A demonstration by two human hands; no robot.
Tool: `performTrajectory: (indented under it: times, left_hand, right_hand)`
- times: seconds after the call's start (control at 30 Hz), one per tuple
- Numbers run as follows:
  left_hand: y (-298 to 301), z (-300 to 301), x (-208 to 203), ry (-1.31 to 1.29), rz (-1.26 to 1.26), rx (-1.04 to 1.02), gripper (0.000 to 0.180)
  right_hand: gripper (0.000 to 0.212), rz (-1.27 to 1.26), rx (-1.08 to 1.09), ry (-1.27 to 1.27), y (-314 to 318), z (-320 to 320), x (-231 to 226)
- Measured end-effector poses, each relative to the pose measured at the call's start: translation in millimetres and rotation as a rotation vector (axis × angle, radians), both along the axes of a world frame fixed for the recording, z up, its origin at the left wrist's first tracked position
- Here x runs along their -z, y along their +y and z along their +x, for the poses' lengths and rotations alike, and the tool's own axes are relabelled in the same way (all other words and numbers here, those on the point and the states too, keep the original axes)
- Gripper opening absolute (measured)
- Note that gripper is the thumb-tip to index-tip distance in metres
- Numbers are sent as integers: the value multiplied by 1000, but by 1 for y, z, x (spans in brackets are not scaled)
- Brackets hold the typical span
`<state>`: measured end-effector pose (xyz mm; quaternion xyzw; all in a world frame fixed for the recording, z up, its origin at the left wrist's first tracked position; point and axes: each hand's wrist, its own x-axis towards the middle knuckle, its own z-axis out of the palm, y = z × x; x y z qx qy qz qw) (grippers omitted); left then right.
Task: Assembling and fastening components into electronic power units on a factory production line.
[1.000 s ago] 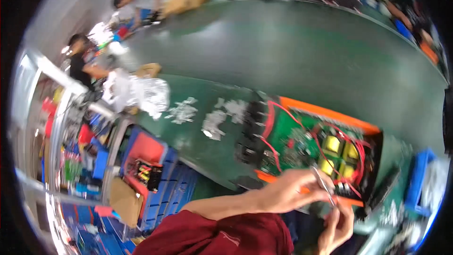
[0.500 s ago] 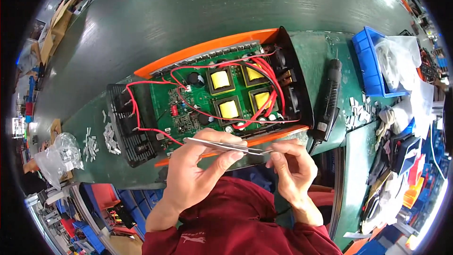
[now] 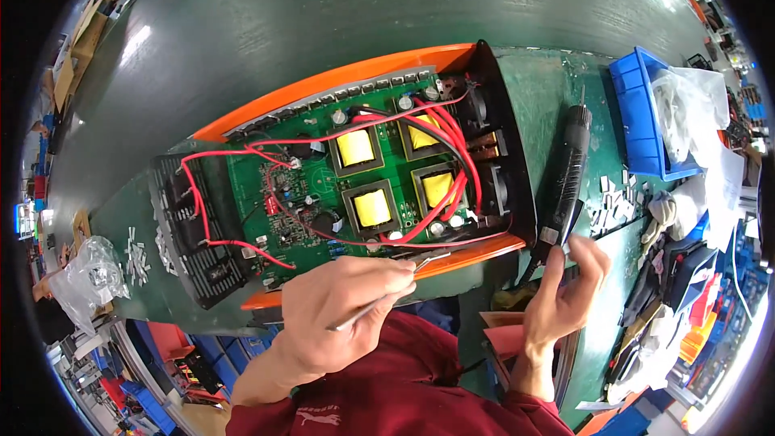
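My left hand [image 3: 339, 311] is closed around metal tweezers [image 3: 353, 320], whose bent tips reach past the fingers over the near orange side of an opened electrical unit [image 3: 484, 255]. Something small and pale may sit at the tips; it is too small to name. Inside the unit lies a green circuit board [image 3: 316, 186] with yellow-wrapped transformers [image 3: 371, 208] and thick red wires [image 3: 464, 145]. My right hand [image 3: 559, 307] is off the tweezers, fingers apart and seemingly holding nothing. Its fingertips are near the lower end of a black electric screwdriver [image 3: 571, 153].
A blue bin [image 3: 634, 117] with clear plastic bags stands at the right. Small pale strips [image 3: 617, 203] lie near it, and more strips [image 3: 137, 258] at the left. Beside those sits a crumpled plastic bag [image 3: 93, 274]. The unit's black vented end panel [image 3: 198, 234] leans outward.
My right hand has left the tweezer tips and moved right toward the screwdriver. The left hand has turned, tilting the tweezers. The unit appears shifted slightly left in view.
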<state>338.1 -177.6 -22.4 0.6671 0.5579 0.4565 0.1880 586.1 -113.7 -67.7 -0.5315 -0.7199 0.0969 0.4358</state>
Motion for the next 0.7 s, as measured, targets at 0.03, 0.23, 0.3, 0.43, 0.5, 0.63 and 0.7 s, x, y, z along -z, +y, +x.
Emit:
performTrajectory:
  times: [0.03,0.23,0.3,0.43,0.5,0.63,0.7]
  left_hand:
    - [1,1,4,-4,-9,0,25]
    - [7,8,16,155,66,-6,33]
    - [9,11,16,215,55,3,30]
    - [12,15,14,276,35,0,31]
    - [14,17,13,316,29,-21,31]
    - [20,18,9,292,9,-39,28]
    - [21,18,8,257,-4,-46,27]
  right_hand:
    - [28,-3,74,-107,5,0,-2]
    - [57,-265,200,-186,31,-5,-7]
    - [61,-388,229,-153,32,-3,-7]
    - [66,-375,198,-253,27,8,-7]
    - [66,-541,266,-191,17,8,-20]
    - [63,-641,185,-183,-21,30,-24]
    - [65,-767,100,-71,-45,46,-25]
